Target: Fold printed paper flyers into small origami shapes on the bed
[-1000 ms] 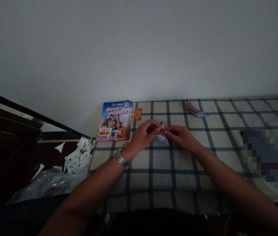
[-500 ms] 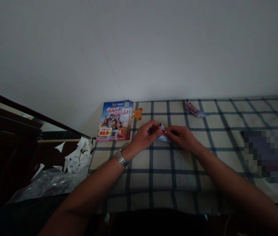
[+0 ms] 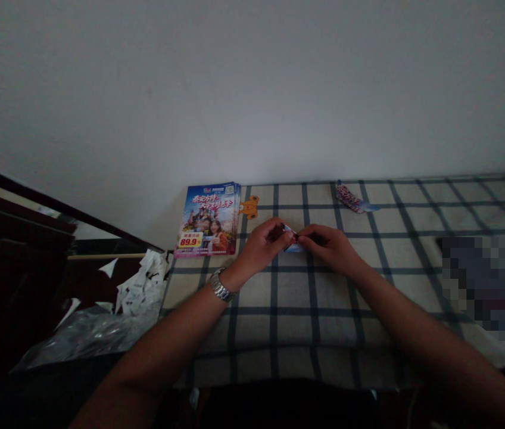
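Observation:
My left hand [image 3: 265, 245] and my right hand [image 3: 330, 247] meet over a checked cloth [image 3: 324, 298], fingers pinched together on a small folded piece of coloured paper [image 3: 292, 241]. Most of the paper is hidden between my fingertips; only a blue and red sliver shows. A metal watch [image 3: 220, 287] is on my left wrist.
A stack of colourful flyers [image 3: 208, 218] lies at the cloth's far left corner, with a small orange figure [image 3: 249, 207] beside it. Another folded coloured paper [image 3: 351, 198] lies near the wall. Torn white paper and a clear plastic bag [image 3: 114, 310] sit left of the cloth.
The paper piece has been folded smaller and flatter between my fingertips. Both hands have stayed nearly in place, shifting slightly toward the wall.

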`<state>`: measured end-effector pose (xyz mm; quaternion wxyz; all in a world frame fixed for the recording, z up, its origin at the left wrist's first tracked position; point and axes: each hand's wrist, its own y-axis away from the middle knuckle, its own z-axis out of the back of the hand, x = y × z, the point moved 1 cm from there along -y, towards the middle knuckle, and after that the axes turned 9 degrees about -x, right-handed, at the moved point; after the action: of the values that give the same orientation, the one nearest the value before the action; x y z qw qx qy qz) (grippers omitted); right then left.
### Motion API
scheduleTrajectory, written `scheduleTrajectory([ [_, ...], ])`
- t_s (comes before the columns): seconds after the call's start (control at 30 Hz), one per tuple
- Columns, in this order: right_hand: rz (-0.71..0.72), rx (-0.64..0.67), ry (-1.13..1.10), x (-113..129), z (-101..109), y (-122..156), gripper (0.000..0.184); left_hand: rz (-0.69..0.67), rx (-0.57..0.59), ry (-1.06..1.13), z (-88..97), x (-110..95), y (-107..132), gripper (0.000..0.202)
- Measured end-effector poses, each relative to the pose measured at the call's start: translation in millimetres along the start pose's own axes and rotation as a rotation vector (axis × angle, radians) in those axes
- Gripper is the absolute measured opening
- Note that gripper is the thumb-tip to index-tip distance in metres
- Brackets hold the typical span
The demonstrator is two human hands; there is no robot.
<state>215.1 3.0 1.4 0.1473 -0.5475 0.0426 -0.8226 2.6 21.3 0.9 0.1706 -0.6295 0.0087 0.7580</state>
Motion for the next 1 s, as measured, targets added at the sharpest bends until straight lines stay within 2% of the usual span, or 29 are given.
scheduleTrajectory([
  [0.17,0.009,-0.048,0.015,0.6,1.8,-0.1,0.027,-0.027,0.034,0.010,-2.0,2.3,1.8,0.022],
  [0.47,0.101,-0.036,0.094,6.0,2.0,0.5,0.020,-0.082,0.067,-0.055,-3.2,-0.1,5.1,0.017],
  [0.73,0.082,-0.070,0.080,6.4,2.7,0.1,0.017,-0.086,-0.012,-0.153,0.8,1.7,4.4,0.021],
  [1.0,0.132,-0.102,0.102,2.6,1.1,0.3,0.016,-0.130,-0.030,-0.153,-0.1,2.7,4.3,0.015],
])
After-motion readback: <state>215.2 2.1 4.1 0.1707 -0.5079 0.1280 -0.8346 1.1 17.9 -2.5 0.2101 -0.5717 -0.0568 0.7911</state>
